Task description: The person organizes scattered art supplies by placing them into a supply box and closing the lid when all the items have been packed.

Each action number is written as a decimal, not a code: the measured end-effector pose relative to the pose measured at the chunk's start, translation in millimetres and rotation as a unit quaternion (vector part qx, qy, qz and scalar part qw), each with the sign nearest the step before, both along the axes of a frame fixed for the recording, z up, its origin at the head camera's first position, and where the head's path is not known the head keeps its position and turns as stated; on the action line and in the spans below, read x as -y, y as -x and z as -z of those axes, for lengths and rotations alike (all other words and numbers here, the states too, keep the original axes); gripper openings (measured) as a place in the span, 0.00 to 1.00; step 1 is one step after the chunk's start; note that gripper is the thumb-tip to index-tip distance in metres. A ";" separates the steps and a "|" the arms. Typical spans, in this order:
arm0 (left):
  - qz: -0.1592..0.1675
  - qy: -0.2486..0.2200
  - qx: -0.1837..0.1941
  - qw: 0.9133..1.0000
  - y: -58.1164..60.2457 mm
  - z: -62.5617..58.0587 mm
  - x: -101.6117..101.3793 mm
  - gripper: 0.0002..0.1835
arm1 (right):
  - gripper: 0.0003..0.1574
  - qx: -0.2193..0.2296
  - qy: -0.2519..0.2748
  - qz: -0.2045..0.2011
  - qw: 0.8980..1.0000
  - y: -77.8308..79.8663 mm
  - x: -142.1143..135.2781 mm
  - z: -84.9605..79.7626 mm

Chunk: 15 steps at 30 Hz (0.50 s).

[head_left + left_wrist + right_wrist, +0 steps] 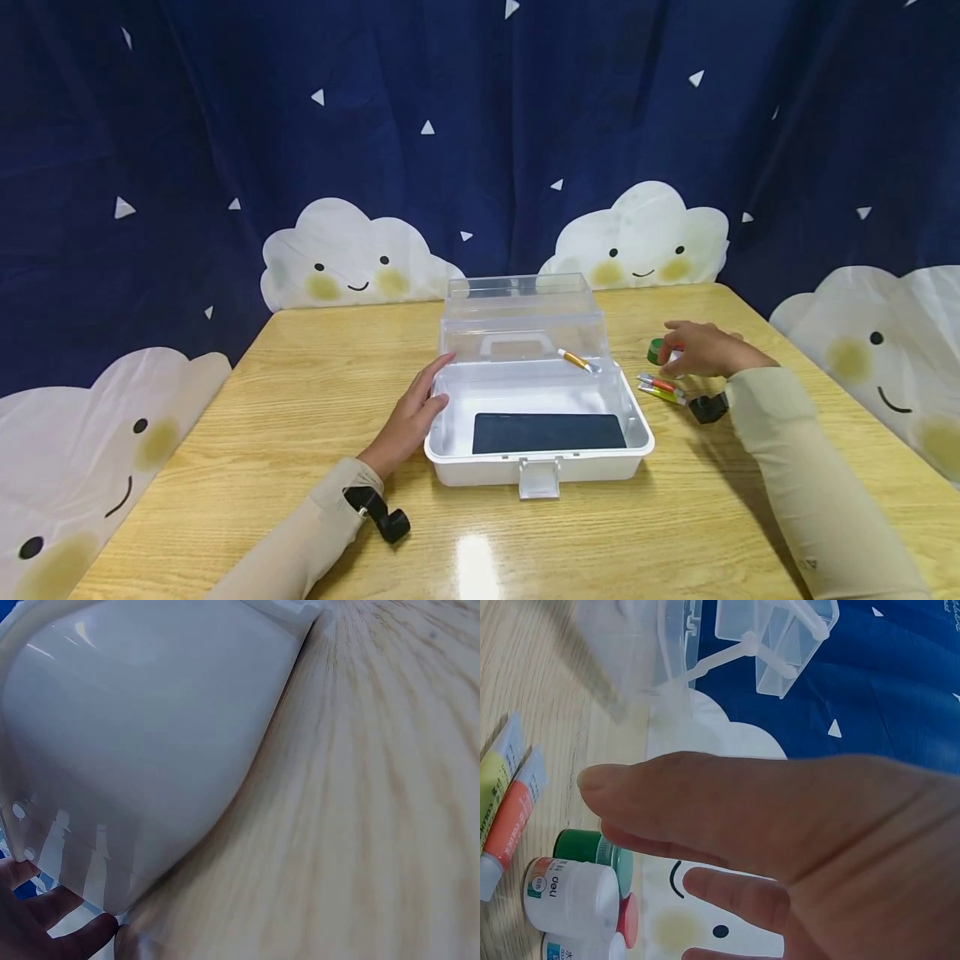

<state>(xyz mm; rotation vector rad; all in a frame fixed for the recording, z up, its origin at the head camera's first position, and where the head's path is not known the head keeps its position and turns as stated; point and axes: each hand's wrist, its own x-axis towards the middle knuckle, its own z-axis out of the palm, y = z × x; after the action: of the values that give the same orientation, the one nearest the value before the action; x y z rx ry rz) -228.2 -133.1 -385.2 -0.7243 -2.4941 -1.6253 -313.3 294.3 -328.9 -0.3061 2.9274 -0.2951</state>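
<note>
My left hand (412, 412) rests at the left side of a white plastic box (450, 471), its fingertips at the rim and back corner. In the left wrist view its fingertips touch the far end of the box wall (150, 735). The clear lid (525, 333) stands raised at the back. My right hand (708, 350) hovers over small paint jars, thumb and fingers extended, holding nothing. In the right wrist view these are a green jar (581, 846), a white labelled jar (574, 896), another white jar (581, 946) and a red piece (630, 921), partly hidden.
An orange paint tube (660, 383) and a yellow-green paint tube (663, 395) lie right of the box. Another orange-yellow tube (576, 360) lies at the box's back edge. A dark flat panel (547, 433) shows inside. Behind the wooden table (337, 358) hangs a blue curtain (375, 100).
</note>
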 end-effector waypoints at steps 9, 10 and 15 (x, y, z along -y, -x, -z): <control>-0.002 0.004 -0.007 1.000 -1.1 -1.5 -0.6 0.29 | 0.10 0.008 0.001 -0.006 1.000 0.2 -3.1 2.2; -0.003 0.005 -0.008 1.000 -1.3 -1.6 -0.6 0.29 | 0.10 0.007 -0.002 -0.008 1.000 0.3 -3.5 2.7; 0.006 -0.001 -0.012 1.000 1.1 1.6 0.2 0.29 | 0.11 0.005 -0.004 -0.014 1.000 1.2 -6.5 6.2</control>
<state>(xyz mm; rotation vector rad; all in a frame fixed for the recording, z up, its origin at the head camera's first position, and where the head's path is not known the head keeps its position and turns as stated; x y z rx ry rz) -229.3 -133.4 -386.7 -0.7548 -2.4746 -1.6128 -314.5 300.7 -335.2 -0.3443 2.9106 -0.2811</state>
